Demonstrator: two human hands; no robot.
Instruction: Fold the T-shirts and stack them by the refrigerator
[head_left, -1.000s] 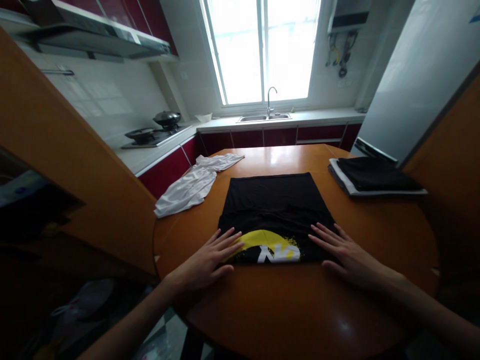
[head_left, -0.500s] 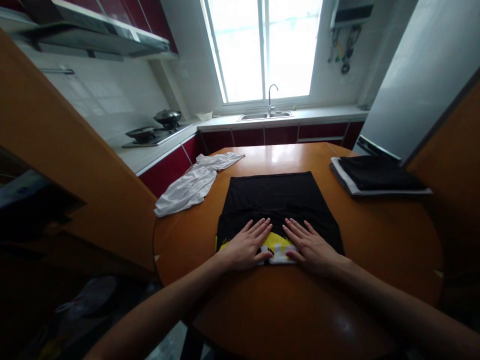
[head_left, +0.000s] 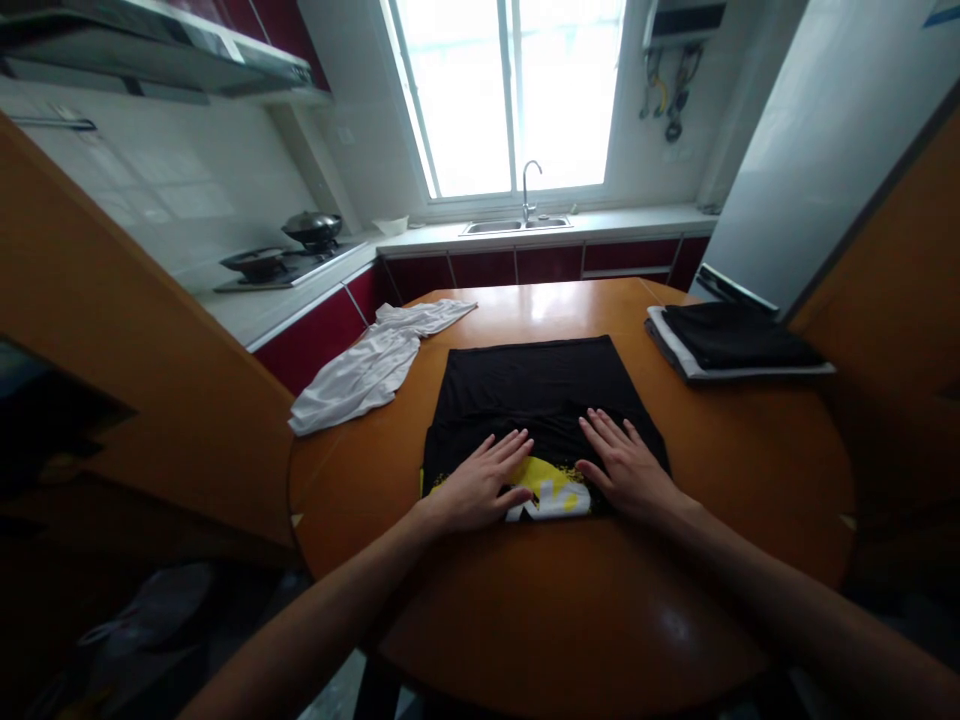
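A black garment (head_left: 536,375) with a yellow and white print lies flat on the wooden table (head_left: 570,610), its near edge folded over. My left hand (head_left: 484,482) rests palm down on the left part of the print, fingers spread. On the right side of the garment, beside the print, my right hand (head_left: 624,462) lies palm down with its fingers apart. Neither hand holds anything. Small wrinkles cross the black cloth just beyond my fingertips.
A crumpled white garment (head_left: 367,370) lies at the table's left edge. Folded black, white and grey cloths (head_left: 742,340) are stacked at the right. Beyond the table are a sink (head_left: 517,226), a stove with pans (head_left: 311,228) and a fridge (head_left: 795,150).
My right hand has moved away from my left and slightly forward over the black cloth, uncovering more of the print. The camera view has shifted a little.
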